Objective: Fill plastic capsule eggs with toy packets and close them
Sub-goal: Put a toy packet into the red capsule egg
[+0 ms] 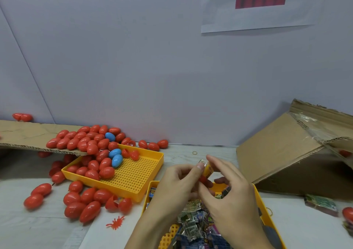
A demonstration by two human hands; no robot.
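My left hand (177, 181) and my right hand (227, 187) meet above the near yellow tray (267, 210), which holds several toy packets (193, 224). Between them is a yellow toy packet (208, 169) sticking out of a red capsule egg half (203, 180). My left thumb presses on the packet's top and my left fingers curl around the egg. My right fingers pinch the packet and egg from the right side. Most of the egg is hidden by my fingers.
A second yellow tray (133, 178) to the left holds red and blue eggs (116, 158). Many red eggs (86, 139) lie on a cardboard sheet and on the table at left. An opened red egg (118, 204) lies nearby. A cardboard box (298, 153) leans at right.
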